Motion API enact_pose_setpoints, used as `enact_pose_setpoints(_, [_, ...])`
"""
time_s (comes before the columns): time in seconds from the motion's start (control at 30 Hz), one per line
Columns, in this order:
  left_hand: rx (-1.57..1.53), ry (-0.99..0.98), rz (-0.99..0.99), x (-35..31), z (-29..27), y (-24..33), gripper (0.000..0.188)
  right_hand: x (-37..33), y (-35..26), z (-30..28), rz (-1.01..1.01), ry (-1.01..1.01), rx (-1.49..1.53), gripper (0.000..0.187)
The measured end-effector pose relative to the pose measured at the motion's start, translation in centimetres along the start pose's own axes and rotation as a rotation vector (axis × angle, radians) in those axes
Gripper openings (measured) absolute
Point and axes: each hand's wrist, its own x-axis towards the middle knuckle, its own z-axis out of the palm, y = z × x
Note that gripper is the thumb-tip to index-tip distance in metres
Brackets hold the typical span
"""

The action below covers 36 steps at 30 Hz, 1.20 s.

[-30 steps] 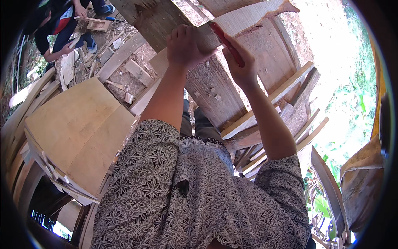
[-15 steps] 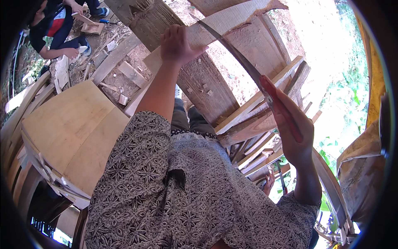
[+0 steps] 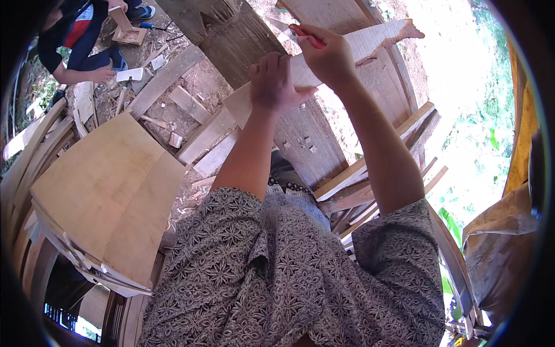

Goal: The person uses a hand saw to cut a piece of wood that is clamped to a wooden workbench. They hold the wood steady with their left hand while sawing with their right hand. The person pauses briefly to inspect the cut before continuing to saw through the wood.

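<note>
A pale wooden board with a ragged, bark-like edge lies slantwise over a thick, weathered plank. My left hand presses on the board with fingers curled over its far edge and the thumb stretched along its near side. Close by on the right, my right hand is wrapped around the red handle of a handsaw. Only a short piece of the saw's blade shows beyond the fist, pointing far left. The rest of the blade and where it meets the board are hidden.
At the far left a person crouches near a small wooden box. A stack of light wooden panels stands to my left. Offcuts and shavings litter the ground. Several slats lean at my right, near a brownish sheet.
My right hand has moved far forward and left with the saw, from well right of the board to beside my left hand. The left hand stays on the board; the view has shifted slightly.
</note>
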Motion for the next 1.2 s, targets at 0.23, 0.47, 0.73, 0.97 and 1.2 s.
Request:
enact_pose_setpoints(0.23, [-0.052, -0.001, -0.022, -0.1, -0.3, 0.2, 0.076, -5.0, 3.8, -0.6, -0.099, 0.04, 0.492, 0.04])
enact_pose_setpoints(0.47, [0.093, -0.086, -0.05, -0.5, -0.1, 0.1, 0.085, -5.9, 2.8, -1.4, -0.178, 0.048, 0.317, 0.04])
enact_pose_setpoints(0.73, [0.155, 0.016, 0.071, -1.4, -0.1, 1.1, 0.091, -0.8, 1.3, -3.4, -0.136, -0.065, 0.107, 0.032])
enact_pose_setpoints(0.97, [0.084, 0.047, 0.081, -1.3, -0.2, 0.3, 0.093, 4.5, -0.5, 0.7, 0.018, 0.019, -0.008, 0.028])
enact_pose_setpoints(1.2, [0.023, -0.031, 0.055, -1.2, 0.2, 0.0, 0.085, 6.4, -2.0, 1.4, -0.003, 0.03, 0.195, 0.026])
